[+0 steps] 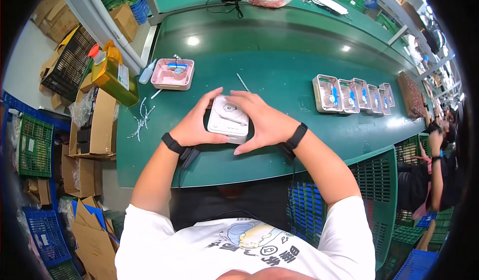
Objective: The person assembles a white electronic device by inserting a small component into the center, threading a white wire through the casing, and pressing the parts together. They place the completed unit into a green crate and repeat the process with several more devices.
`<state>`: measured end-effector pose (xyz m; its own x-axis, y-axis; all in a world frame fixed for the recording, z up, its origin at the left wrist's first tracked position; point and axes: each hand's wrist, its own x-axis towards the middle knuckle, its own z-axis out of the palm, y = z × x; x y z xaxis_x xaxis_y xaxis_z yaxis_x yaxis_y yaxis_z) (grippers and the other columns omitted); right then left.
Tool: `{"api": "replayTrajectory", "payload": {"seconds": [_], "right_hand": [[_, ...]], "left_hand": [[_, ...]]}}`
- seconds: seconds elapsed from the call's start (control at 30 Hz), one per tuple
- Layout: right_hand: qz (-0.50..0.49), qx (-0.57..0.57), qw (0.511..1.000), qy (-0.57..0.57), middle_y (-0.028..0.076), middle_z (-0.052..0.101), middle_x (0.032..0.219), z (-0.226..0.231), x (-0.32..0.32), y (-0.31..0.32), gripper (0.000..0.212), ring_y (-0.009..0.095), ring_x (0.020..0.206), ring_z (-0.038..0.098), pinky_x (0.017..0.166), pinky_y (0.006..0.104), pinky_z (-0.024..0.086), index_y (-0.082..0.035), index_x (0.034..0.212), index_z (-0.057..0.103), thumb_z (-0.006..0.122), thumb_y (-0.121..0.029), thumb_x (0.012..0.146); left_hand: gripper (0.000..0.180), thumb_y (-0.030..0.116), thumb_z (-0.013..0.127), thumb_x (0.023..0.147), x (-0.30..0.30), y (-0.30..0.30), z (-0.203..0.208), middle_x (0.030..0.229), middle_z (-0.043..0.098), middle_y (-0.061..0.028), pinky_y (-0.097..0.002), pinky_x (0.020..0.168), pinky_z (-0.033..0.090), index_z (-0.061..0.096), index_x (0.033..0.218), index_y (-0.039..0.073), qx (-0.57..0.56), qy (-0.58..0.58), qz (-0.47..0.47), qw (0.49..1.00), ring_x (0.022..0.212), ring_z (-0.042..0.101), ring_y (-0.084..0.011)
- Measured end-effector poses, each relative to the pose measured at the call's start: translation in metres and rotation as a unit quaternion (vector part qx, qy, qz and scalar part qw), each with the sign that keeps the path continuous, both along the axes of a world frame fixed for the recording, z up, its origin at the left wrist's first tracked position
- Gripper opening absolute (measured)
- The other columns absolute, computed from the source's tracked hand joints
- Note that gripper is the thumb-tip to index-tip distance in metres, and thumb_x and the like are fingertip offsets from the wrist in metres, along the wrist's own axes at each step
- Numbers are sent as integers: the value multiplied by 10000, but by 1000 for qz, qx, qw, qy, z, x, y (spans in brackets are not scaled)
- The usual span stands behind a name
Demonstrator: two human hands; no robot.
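A white, rounded-square device casing (230,122) with a round dial-like part on its top face is on the green table in front of me. My left hand (196,124) wraps round its left side, with fingers at the far edge and thumb along the near edge. From the right, my right hand (270,119) grips it, fingers over the far top corner and thumb by the near corner. The underside of the casing is hidden. Beyond it and to the left sits an open pink casing half (164,75) with a blue part and wires inside.
Several open casings (327,98) with blue parts stand in a row at the right. White twisted ties (142,120) lie on the left of the table (209,172), near a pale blue bottle (147,72) and a yellow-green can (114,78). Green crates (376,180) stand below right.
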<state>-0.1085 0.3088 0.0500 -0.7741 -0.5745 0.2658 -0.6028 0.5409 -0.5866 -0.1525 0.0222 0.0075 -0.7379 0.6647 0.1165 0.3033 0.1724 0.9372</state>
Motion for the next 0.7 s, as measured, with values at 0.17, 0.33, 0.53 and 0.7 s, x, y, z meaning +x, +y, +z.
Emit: {"api": "replayTrajectory", "payload": {"seconds": [0.17, 0.33, 0.53, 0.7], "right_hand": [[9, 15, 1000, -12, 239, 552, 1637, 2, 0, -2, 1110, 467, 1488, 538, 1255, 510, 468, -19, 1569, 570, 1057, -470, 679], [8, 38, 999, 11, 238, 574, 1625, 1, -2, 0, 1131, 448, 1435, 598, 1230, 503, 495, -30, 1566, 576, 1071, -476, 652], [-3, 38, 999, 14, 229, 604, 1591, -1, 3, -3, 1080, 435, 1444, 598, 1213, 500, 509, -43, 1531, 616, 1074, -469, 651], [-14, -3, 999, 33, 223, 632, 1545, 4, 0, 1, 1051, 411, 1410, 623, 1170, 497, 535, -50, 1517, 638, 1077, -456, 653]], "left_hand": [[1320, 372, 1059, 645, 2, -1, 0, 1646, 453, -201, -479, 1303, 400, 365, 1725, 68, -24, 46, 9, 999, 1545, 477, -386], [1257, 368, 1057, 645, 2, -1, 3, 1627, 466, -191, -474, 1292, 412, 426, 1688, 61, -23, 65, 11, 998, 1534, 488, -384], [1228, 375, 1055, 645, 3, -1, 2, 1616, 470, -193, -479, 1282, 423, 454, 1668, 58, -29, 120, -5, 992, 1522, 498, -382], [1130, 362, 1021, 721, 3, -1, -2, 1585, 502, -183, -461, 1257, 442, 467, 1657, 57, 3, 73, 11, 997, 1500, 523, -360]]}}
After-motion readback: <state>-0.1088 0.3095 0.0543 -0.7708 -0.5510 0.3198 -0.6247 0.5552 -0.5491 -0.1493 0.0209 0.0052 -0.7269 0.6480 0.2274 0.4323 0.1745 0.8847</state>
